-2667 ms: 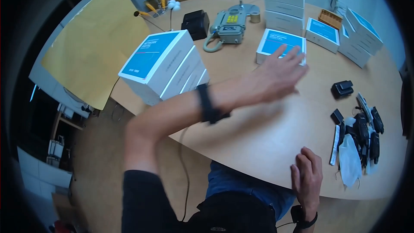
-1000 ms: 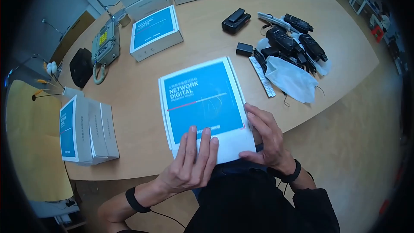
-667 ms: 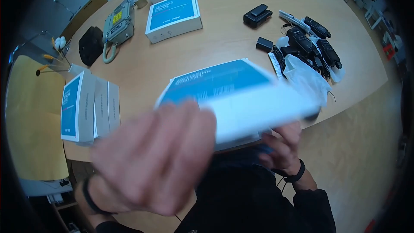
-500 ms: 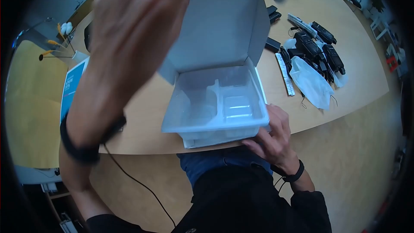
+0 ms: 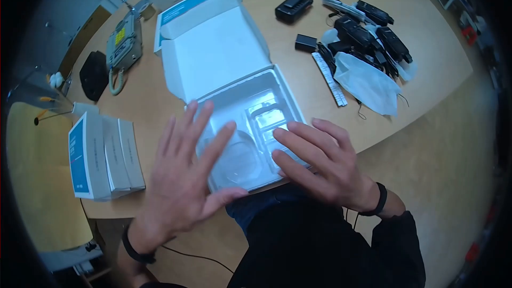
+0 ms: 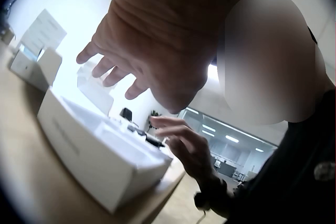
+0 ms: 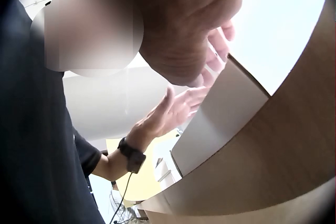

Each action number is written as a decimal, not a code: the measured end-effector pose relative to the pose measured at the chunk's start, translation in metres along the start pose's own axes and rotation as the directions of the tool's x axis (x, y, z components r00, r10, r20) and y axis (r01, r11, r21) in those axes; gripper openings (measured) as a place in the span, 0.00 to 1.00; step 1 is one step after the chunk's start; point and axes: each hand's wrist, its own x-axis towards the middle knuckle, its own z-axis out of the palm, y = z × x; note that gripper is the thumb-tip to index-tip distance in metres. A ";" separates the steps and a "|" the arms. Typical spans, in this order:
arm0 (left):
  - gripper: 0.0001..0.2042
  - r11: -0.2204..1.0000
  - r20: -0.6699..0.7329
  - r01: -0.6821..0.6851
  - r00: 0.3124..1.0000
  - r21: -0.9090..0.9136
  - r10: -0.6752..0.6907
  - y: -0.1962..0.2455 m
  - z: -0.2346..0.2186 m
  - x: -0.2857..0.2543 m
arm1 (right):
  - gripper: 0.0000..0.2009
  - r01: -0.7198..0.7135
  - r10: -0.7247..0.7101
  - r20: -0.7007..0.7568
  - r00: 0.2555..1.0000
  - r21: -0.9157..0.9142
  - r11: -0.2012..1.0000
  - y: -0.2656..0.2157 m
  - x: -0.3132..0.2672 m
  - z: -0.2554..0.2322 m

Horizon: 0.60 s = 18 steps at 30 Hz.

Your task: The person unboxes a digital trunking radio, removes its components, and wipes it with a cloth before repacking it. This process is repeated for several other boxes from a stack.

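black top; blue jeans; black wristbands

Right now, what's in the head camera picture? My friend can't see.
A person's left hand and right hand are over an open white box with a clear tray inside. Black gadgets lie right; stacked boxes and a phone stand left.

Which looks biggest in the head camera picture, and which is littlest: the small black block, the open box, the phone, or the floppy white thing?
1. Open box, with its lid up
2. Phone and floppy white thing: they look too alike to rank
3. Small black block
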 end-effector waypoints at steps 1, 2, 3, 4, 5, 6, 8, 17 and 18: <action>0.31 0.999 0.108 0.018 0.994 0.049 -0.024 0.004 0.019 -0.008 | 0.09 -0.011 0.012 0.008 1.000 -0.019 1.000 0.007 -0.005 0.008; 0.32 0.994 0.207 0.035 0.977 0.103 -0.055 0.005 0.036 -0.014 | 0.10 -0.047 0.033 0.104 0.994 0.133 0.990 0.016 -0.010 0.015; 0.32 0.996 0.201 0.025 0.979 0.091 -0.043 0.002 0.049 -0.021 | 0.11 -0.096 0.040 0.202 0.979 0.280 0.955 0.021 -0.013 0.019; 0.33 0.998 0.195 0.035 0.980 0.045 -0.043 -0.002 0.059 -0.024 | 0.11 -0.085 0.034 0.176 0.984 0.290 0.953 0.021 -0.015 0.020; 0.33 0.999 0.189 0.046 0.981 0.001 -0.045 -0.005 0.065 -0.025 | 0.11 -0.084 0.033 0.182 0.983 0.278 0.957 0.021 -0.014 0.020; 0.33 0.999 0.181 0.040 0.983 -0.006 -0.039 -0.005 0.068 -0.025 | 0.12 -0.095 0.041 0.193 0.980 0.284 0.954 0.020 -0.014 0.020; 0.33 0.991 0.209 0.062 0.974 0.118 -0.086 0.002 0.061 -0.020 | 0.13 -0.112 0.052 0.209 0.977 0.285 0.952 0.019 -0.014 0.017; 0.33 0.997 0.143 0.073 0.987 -0.010 -0.071 -0.007 0.071 0.028 | 0.12 -0.291 0.318 0.170 0.933 -0.167 0.942 0.061 -0.018 -0.010; 0.33 0.998 0.144 0.068 0.987 -0.012 -0.065 -0.007 0.072 0.029 | 0.11 -0.303 0.342 0.167 0.925 -0.223 0.927 0.066 -0.023 -0.008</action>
